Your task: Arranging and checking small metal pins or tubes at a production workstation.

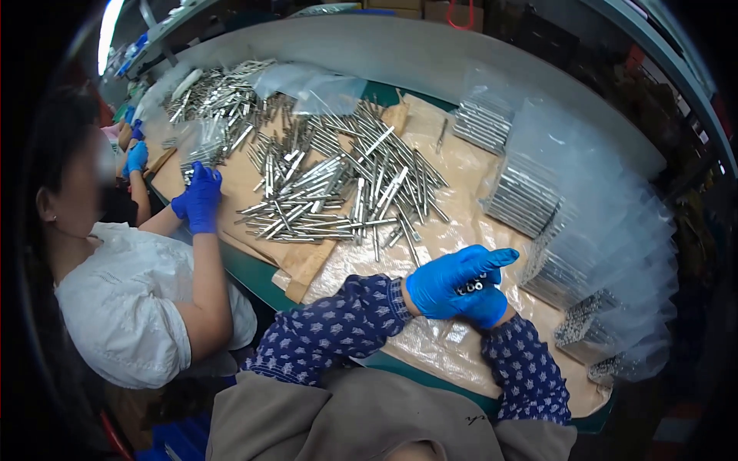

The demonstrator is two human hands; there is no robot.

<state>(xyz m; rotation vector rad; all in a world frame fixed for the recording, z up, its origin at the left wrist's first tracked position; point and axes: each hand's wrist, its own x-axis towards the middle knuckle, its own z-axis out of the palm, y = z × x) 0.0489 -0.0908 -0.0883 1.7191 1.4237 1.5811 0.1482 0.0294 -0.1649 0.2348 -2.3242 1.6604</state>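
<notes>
My left hand (444,283), in a blue glove, reaches over from the left with its index finger stretched out to the right. Close against it is my right hand (486,306), gloved the same and partly covered by the left. Between the two palms a bundle of slim metal rods (470,285) is gripped, showing only its round, shiny ends. Beyond my hands a large loose pile of metal rods (323,180) lies crisscrossed on the table.
Bags of rods in neat rows (523,192) line the table's right side, with clear plastic sleeves (592,200) fanned behind them. A clear bag (311,84) lies over the pile's back. At left, a co-worker's blue-gloved hands (201,196) handle a bag of rods. Brown paper (430,131) covers the tabletop.
</notes>
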